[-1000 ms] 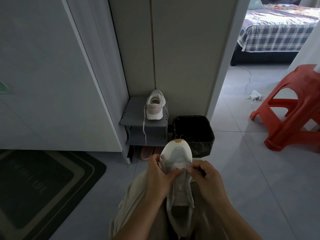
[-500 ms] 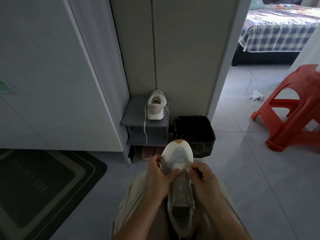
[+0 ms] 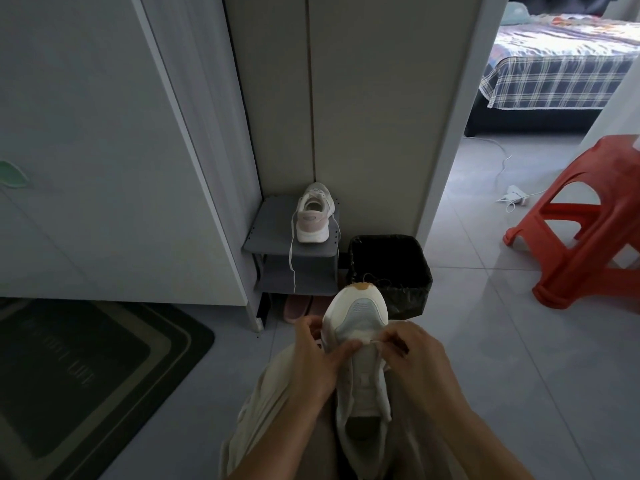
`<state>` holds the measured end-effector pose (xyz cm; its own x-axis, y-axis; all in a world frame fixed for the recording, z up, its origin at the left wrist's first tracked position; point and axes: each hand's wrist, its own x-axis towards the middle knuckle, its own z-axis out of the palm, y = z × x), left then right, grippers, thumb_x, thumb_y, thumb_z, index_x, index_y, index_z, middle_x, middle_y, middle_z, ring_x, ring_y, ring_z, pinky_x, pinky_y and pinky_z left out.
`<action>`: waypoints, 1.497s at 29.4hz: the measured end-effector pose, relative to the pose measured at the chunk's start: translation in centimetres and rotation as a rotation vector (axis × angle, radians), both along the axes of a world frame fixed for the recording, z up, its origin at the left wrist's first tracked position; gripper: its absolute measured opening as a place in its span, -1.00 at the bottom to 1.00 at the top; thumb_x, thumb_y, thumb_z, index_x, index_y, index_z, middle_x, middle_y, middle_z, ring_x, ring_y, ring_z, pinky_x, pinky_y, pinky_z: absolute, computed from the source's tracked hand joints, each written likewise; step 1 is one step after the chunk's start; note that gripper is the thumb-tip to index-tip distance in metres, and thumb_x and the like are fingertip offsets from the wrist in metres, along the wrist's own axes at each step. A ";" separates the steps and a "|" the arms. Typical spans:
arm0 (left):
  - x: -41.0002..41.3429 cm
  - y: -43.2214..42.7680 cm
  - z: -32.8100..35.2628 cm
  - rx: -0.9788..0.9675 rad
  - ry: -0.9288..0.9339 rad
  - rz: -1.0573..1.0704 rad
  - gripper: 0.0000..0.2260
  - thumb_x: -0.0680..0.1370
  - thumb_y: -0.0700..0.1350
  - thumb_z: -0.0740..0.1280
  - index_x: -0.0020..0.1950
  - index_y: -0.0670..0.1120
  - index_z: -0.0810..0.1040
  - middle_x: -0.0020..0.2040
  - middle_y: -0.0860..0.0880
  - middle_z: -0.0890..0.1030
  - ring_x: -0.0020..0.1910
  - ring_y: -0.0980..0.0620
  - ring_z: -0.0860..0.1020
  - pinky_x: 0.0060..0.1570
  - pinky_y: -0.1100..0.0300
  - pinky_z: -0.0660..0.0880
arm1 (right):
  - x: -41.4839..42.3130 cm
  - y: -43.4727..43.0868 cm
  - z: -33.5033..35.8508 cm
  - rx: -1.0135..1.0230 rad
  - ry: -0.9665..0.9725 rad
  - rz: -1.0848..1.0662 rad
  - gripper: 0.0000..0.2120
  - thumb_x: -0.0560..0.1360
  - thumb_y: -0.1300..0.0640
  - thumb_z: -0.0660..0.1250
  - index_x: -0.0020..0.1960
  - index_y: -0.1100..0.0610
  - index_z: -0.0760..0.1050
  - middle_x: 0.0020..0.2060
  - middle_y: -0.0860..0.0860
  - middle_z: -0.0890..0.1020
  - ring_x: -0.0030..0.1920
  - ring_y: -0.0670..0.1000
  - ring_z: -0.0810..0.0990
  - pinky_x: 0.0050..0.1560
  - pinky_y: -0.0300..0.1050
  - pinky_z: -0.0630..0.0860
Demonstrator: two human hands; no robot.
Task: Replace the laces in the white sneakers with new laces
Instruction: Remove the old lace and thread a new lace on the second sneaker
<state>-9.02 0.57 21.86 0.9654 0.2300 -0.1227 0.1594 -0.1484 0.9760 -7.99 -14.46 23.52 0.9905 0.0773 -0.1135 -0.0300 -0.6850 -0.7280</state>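
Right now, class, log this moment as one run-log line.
step: lacing toe eyelets | left hand: grips sneaker | right hand: pinches lace | second sneaker: on rack

Sneaker [image 3: 360,372] on my lap, between left hand [image 3: 315,362] and right hand [image 3: 420,358]. Ahead: second sneaker [image 3: 313,216] on rack [image 3: 268,235]; bin [image 3: 391,271] right of rack.

Two white sneakers: the held sneaker [image 3: 360,365] and the shelved sneaker [image 3: 314,216]. Two hands: left hand [image 3: 317,362], right hand [image 3: 420,362]. One shoe rack [image 3: 273,237], one black bin [image 3: 391,271], one red stool [image 3: 585,223], one doormat [image 3: 86,375], one bed [image 3: 554,77].
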 end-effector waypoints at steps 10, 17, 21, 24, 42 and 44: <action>-1.2 0.8 -0.4 0.283 -0.263 -0.052 -0.69 0.36 0.17 0.40 0.01 0.19 0.37 0.05 0.26 0.40 0.03 0.37 0.41 -0.04 0.54 0.35 | -0.7 1.0 0.1 0.098 -0.347 0.019 -0.94 0.42 0.28 0.40 -0.12 0.18 0.61 -0.16 -0.09 0.49 -0.21 -0.24 0.47 -0.06 -0.58 0.36; -0.1 0.5 -1.1 0.852 -0.663 -0.038 -0.88 0.44 0.05 0.25 -0.16 0.04 0.53 -0.11 0.15 0.41 -0.07 0.20 0.38 -0.04 0.34 0.27 | -0.4 0.6 0.0 0.094 -0.251 0.011 -0.84 0.52 0.27 0.26 0.03 0.17 0.59 -0.08 -0.02 0.50 -0.13 -0.25 0.44 -0.03 -0.59 0.34; 0.2 0.4 -1.3 0.856 -0.680 -0.064 -0.91 0.48 0.04 0.24 -0.05 0.08 0.42 -0.14 0.12 0.52 -0.09 0.21 0.40 -0.02 0.37 0.23 | 0.3 0.4 -0.2 0.074 -0.032 -0.056 -0.73 0.56 0.23 0.20 0.24 0.24 0.44 0.14 0.16 0.51 0.12 0.01 0.49 0.17 -0.32 0.35; 0.6 0.4 -0.9 0.887 -0.716 -0.087 -0.91 0.46 0.03 0.24 -0.08 0.06 0.46 -0.19 0.10 0.55 -0.12 0.19 0.40 -0.03 0.35 0.23 | 0.5 0.7 0.1 0.032 -0.122 -0.043 -0.80 0.54 0.19 0.25 0.13 0.21 0.51 0.03 0.08 0.51 -0.02 -0.09 0.47 0.04 -0.46 0.33; -1.0 5.7 0.3 0.405 -0.301 -0.143 -0.91 0.40 0.07 0.29 -0.25 0.08 0.50 -0.26 0.09 0.56 -0.16 0.16 0.52 -0.18 0.36 0.44 | 0.8 -1.4 2.5 0.054 0.037 0.170 -0.94 0.49 0.11 0.33 -0.11 -0.03 0.46 -0.22 -0.11 0.56 -0.21 -0.15 0.54 -0.24 -0.44 0.46; -1.2 8.5 -0.4 0.387 -0.222 -0.007 -0.93 0.46 -0.09 0.36 -0.19 0.06 0.52 -0.21 0.08 0.57 -0.16 0.13 0.54 -0.09 0.23 0.50 | 1.3 -1.9 2.7 0.041 0.059 0.207 -0.94 0.49 0.10 0.33 -0.16 -0.02 0.50 -0.27 -0.11 0.57 -0.28 -0.17 0.53 -0.25 -0.41 0.45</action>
